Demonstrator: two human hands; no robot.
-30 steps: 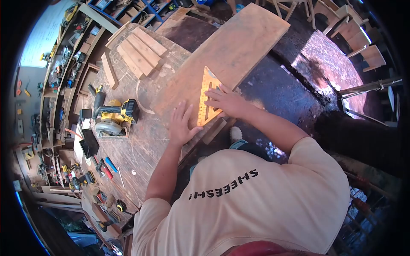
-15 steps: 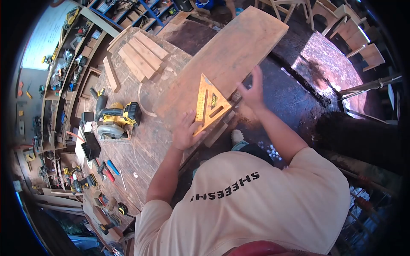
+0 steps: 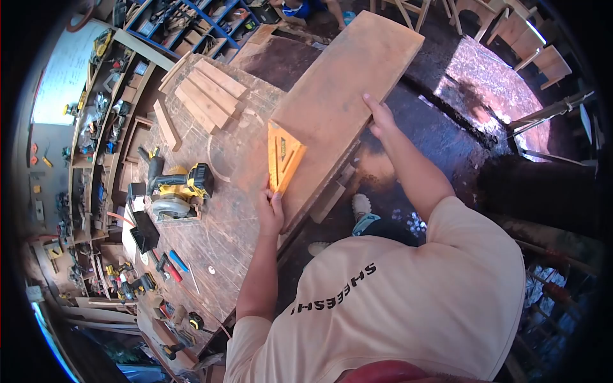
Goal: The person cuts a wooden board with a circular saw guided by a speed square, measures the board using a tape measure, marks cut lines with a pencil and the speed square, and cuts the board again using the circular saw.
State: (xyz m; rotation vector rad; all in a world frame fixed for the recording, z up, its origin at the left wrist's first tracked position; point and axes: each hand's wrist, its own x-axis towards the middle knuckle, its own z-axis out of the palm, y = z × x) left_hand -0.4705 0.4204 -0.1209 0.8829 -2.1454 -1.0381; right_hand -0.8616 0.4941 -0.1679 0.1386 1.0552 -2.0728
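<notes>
A wide wooden board (image 3: 348, 80) lies slanted over the edge of the workbench. On its near left part is a yellow speed square (image 3: 276, 156), a triangular rafter square with slots. My left hand (image 3: 271, 209) is closed on the lower corner of the square, thumb on top, at the board's near end. Farther up, my right hand (image 3: 381, 119) grips the board's right edge. Its thumb rests on the top face, while the other fingers are mostly hidden below.
A circular saw (image 3: 175, 189) stands on the workbench (image 3: 220, 255), left of my left hand. Several wood strips (image 3: 207, 96) lie beyond it. Red- and blue-handled tools (image 3: 172, 265) and a tape measure (image 3: 195, 320) are nearer. A person (image 3: 306, 7) is at the far side.
The speed square has moved left from the board's right edge and turned, with my left hand now gripping its corner. My right hand has closed on the board's edge.
</notes>
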